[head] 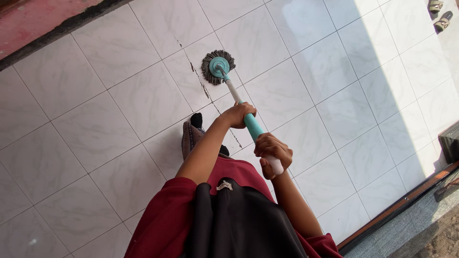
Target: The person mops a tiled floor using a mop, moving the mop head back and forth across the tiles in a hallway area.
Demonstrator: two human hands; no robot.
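I hold a mop with both hands over a white tiled floor (119, 100). My left hand (237, 115) grips the teal part of the mop handle (252, 126), further down the shaft. My right hand (273, 150) is closed around the white upper end of the handle, close to my body. The round grey mop head (218, 67) with its teal hub rests on the tiles ahead of me, on a cracked, dirty grout line (201, 81). My foot in a brown sandal (190, 138) stands just left of the handle.
A red floor strip with a dark edge (43, 21) runs along the top left. A pair of sandals (441, 14) lies at the top right. A wooden threshold (401, 203) and grey matting (420, 229) border the tiles at the lower right. Sunlight falls on the right-hand tiles.
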